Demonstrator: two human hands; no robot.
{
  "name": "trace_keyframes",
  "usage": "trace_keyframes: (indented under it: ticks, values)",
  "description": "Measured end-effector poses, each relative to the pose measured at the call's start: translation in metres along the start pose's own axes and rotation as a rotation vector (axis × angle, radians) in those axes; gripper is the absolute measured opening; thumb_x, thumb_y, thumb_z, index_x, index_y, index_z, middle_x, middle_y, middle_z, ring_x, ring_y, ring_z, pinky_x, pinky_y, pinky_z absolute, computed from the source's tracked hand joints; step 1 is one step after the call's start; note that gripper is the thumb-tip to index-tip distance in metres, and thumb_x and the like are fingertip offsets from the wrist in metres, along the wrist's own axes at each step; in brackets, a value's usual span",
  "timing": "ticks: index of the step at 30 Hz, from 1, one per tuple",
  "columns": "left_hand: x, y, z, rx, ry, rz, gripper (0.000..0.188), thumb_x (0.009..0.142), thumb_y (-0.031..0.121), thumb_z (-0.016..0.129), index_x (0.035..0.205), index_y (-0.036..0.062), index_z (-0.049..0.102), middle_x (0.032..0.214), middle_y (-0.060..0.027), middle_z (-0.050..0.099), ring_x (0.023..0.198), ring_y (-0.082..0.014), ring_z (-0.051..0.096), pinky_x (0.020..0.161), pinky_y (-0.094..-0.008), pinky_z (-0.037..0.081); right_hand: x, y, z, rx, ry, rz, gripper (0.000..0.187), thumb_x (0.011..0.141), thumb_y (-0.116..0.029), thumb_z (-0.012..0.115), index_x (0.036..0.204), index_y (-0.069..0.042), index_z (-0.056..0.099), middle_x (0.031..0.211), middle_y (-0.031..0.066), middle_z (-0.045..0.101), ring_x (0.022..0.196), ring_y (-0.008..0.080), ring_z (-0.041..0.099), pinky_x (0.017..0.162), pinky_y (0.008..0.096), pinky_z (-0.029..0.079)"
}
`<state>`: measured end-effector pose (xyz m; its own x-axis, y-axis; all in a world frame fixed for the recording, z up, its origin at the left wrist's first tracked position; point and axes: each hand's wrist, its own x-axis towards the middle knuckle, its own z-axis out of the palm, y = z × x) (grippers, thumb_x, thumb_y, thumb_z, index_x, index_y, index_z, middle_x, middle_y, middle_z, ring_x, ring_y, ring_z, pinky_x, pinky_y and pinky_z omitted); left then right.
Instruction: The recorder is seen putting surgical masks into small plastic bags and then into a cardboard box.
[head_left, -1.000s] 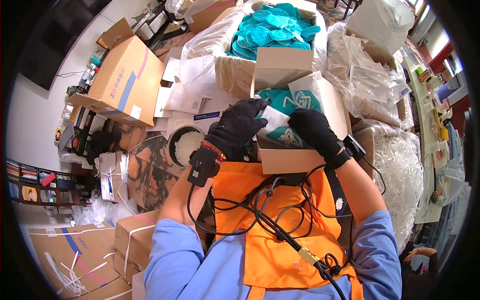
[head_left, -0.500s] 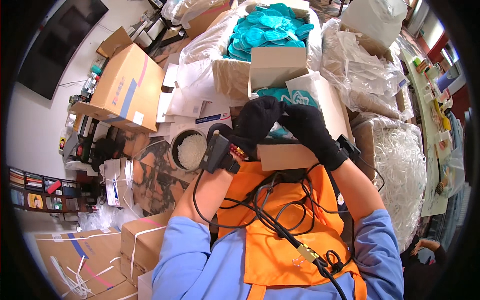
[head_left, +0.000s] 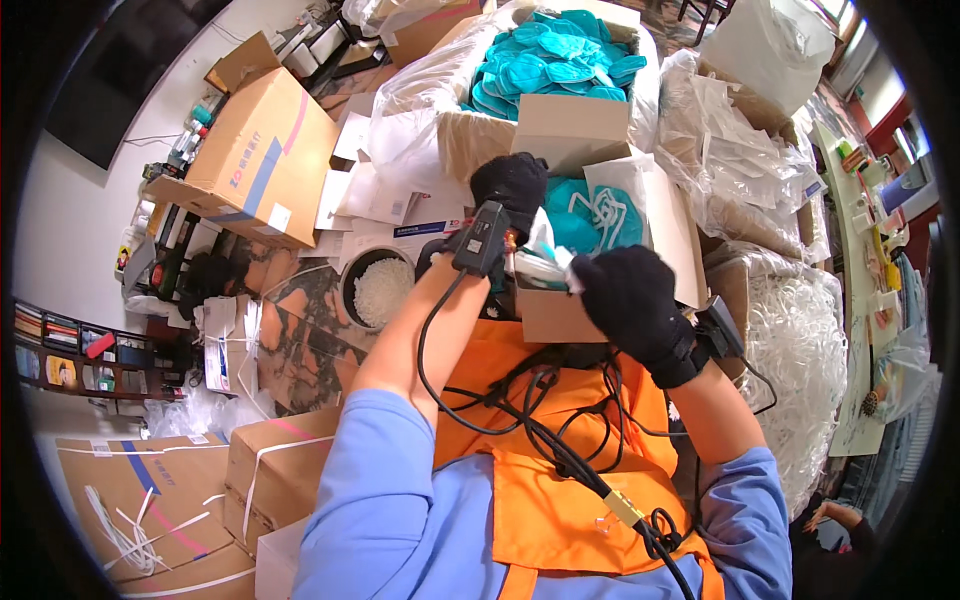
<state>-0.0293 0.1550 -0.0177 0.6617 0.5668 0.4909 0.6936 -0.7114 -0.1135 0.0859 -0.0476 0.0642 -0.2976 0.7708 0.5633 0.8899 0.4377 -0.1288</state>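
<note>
A small open carton (head_left: 570,318) in front of me holds teal face masks (head_left: 570,228) and a clear bag with white straps showing. My right hand (head_left: 630,305), in a black glove, is closed at the carton's near edge, with its fingertips on a white and teal face mask (head_left: 540,266) seen edge-on. Above the carton's left side is my left hand (head_left: 510,188), also black-gloved. Its fingers are curled closed, and whatever they hold is hidden. Both wrists carry a black strapped device with a cable.
A large plastic-lined box (head_left: 450,140) heaped with teal masks stands behind the carton. To the right are a box of white elastic loops (head_left: 795,350) and a box of clear bags (head_left: 735,150). A round pot of small white pieces (head_left: 383,292) sits left, near a tall cardboard box (head_left: 255,160).
My hands, together over the carton before, have parted. The left went up, the right down toward the near edge. The masks inside and the white and teal mask now show more.
</note>
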Motion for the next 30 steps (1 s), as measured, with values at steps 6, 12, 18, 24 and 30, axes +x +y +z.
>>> trace_keyframes:
  ticks: [6, 12, 18, 24, 30]
  values:
    - [0.007, -0.003, -0.053, -0.670, 0.225, -0.300, 0.044, 0.076, 0.033, 0.075, 0.111, 0.0083, 0.063, 0.103, -0.0158, 0.063, 0.097, -0.0333, 0.061, 0.086, -0.0393, 0.049, 0.012, 0.068, 0.018, -0.415, 0.237, 0.244, 0.016, 0.084, -0.013, 0.059, 0.100, -0.015, 0.062, 0.078, 0.0039, 0.061, 0.070, 0.0229, 0.060, 0.060, 0.0371, 0.046]
    - [-0.020, -0.007, -0.088, -0.403, -0.535, 0.401, 0.035, 0.061, 0.024, 0.082, 0.090, 0.0089, 0.070, 0.091, -0.0141, 0.065, 0.091, -0.0325, 0.062, 0.082, -0.0406, 0.048, 0.021, 0.089, 0.043, -0.348, 0.081, 0.234, 0.029, 0.083, -0.012, 0.060, 0.112, -0.014, 0.061, 0.078, 0.0035, 0.060, 0.070, 0.0220, 0.061, 0.059, 0.0362, 0.047]
    - [-0.042, 0.011, -0.031, -0.076, -0.296, 0.443, 0.012, 0.074, 0.012, 0.060, 0.078, 0.0101, 0.071, 0.078, -0.0137, 0.066, 0.083, -0.0306, 0.065, 0.091, -0.0452, 0.042, 0.029, 0.065, 0.048, -0.211, 0.107, 0.073, 0.040, 0.075, -0.010, 0.064, 0.114, -0.010, 0.060, 0.095, 0.0131, 0.060, 0.095, 0.0304, 0.058, 0.083, 0.0433, 0.046]
    - [-0.027, 0.009, -0.056, -0.171, -0.468, 0.421, 0.013, 0.074, 0.013, 0.061, 0.081, 0.0105, 0.072, 0.075, -0.0118, 0.067, 0.083, -0.0300, 0.066, 0.100, -0.0500, 0.035, -0.008, 0.040, 0.057, 0.106, -0.296, 0.175, 0.030, 0.076, -0.027, 0.071, 0.098, -0.008, 0.067, 0.100, 0.0135, 0.061, 0.094, 0.0322, 0.058, 0.081, 0.0395, 0.047]
    - [-0.030, 0.012, -0.060, 0.066, -0.685, 0.486, 0.016, 0.073, 0.022, 0.065, 0.083, 0.0122, 0.072, 0.077, -0.0119, 0.068, 0.084, -0.0297, 0.067, 0.105, -0.0543, 0.028, -0.002, 0.053, 0.078, 0.208, -0.587, 0.341, 0.030, 0.075, -0.026, 0.071, 0.096, -0.006, 0.068, 0.097, 0.0171, 0.065, 0.093, 0.0355, 0.063, 0.079, 0.0423, 0.051]
